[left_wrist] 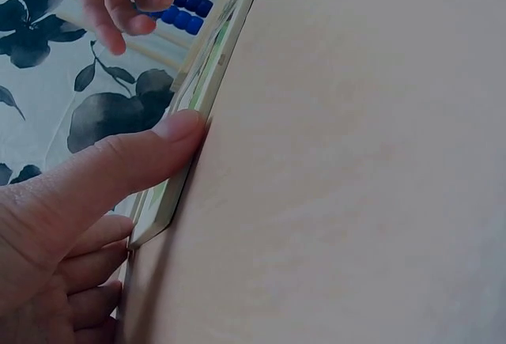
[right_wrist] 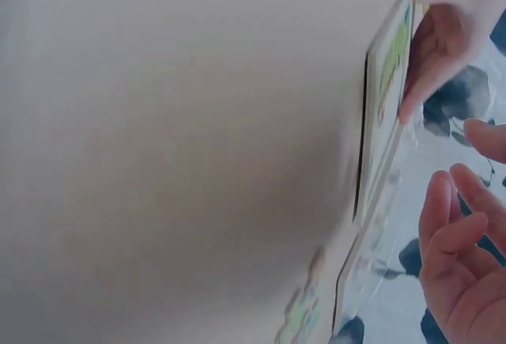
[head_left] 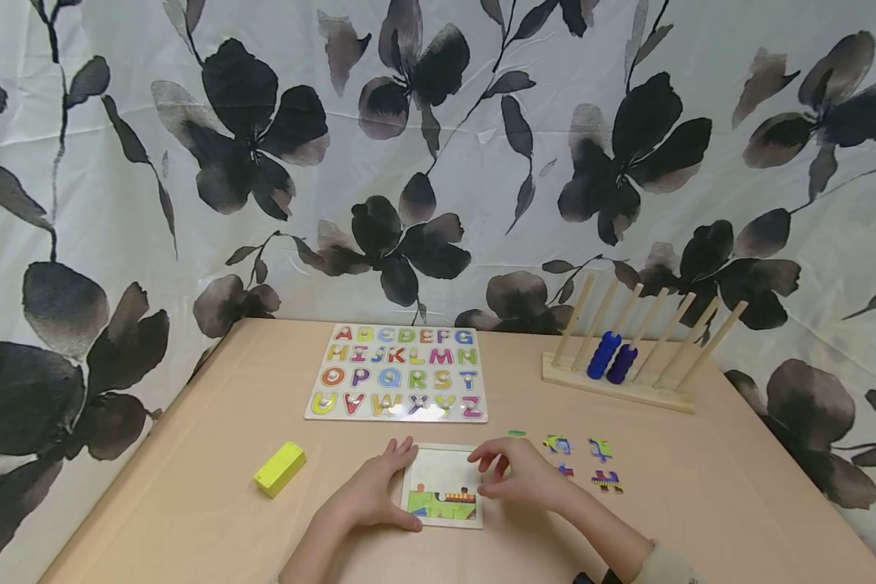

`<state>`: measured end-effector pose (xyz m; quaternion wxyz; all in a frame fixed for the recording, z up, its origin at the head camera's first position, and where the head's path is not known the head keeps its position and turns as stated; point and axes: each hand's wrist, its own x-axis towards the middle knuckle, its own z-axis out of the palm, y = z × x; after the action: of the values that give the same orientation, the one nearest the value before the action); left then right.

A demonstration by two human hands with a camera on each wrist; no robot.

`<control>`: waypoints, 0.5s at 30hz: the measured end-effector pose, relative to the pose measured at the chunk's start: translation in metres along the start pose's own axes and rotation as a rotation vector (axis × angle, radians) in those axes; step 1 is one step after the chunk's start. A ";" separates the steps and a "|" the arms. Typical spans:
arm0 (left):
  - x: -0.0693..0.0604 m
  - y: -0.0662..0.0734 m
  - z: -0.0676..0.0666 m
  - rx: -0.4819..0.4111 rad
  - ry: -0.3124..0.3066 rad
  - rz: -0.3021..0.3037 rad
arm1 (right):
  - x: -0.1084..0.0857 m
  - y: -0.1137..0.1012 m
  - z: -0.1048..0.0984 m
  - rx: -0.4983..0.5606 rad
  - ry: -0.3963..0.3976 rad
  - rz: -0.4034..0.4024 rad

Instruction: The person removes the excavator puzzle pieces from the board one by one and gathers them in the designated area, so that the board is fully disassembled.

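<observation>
A small white-framed puzzle board (head_left: 445,456) lies on the table, its lower part filled with green and coloured pieces. My left hand (head_left: 372,491) grips its left side, thumb at the lower corner and fingers along the upper left; the left wrist view shows the thumb (left_wrist: 142,158) on the board's edge (left_wrist: 170,194). Over the right edge hovers my right hand (head_left: 521,474), fingers loosely bent; in the right wrist view this hand (right_wrist: 466,257) has nothing visible between its fingertips. Loose puzzle pieces (head_left: 607,481) lie to the right, some partly hidden by the right hand.
Behind the puzzle board lies a colourful alphabet board (head_left: 401,365). A wooden peg rack (head_left: 613,389) with blue beads stands at the back right. The yellow block (head_left: 281,469) sits left of my left hand. A flower-patterned cloth (head_left: 409,178) hangs behind the table.
</observation>
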<state>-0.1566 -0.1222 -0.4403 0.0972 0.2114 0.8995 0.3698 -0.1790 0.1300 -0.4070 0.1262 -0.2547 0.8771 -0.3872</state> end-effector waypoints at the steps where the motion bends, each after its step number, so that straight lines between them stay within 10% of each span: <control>1: 0.000 0.000 0.000 0.000 0.002 0.001 | 0.001 -0.001 0.003 0.011 -0.010 0.000; 15: 0.002 -0.003 0.000 -0.002 0.006 0.003 | 0.014 -0.017 0.029 0.053 -0.069 0.007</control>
<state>-0.1586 -0.1230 -0.4424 0.0941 0.2115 0.8991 0.3716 -0.1730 0.0949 -0.4139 0.1645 -0.2613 0.8626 -0.4008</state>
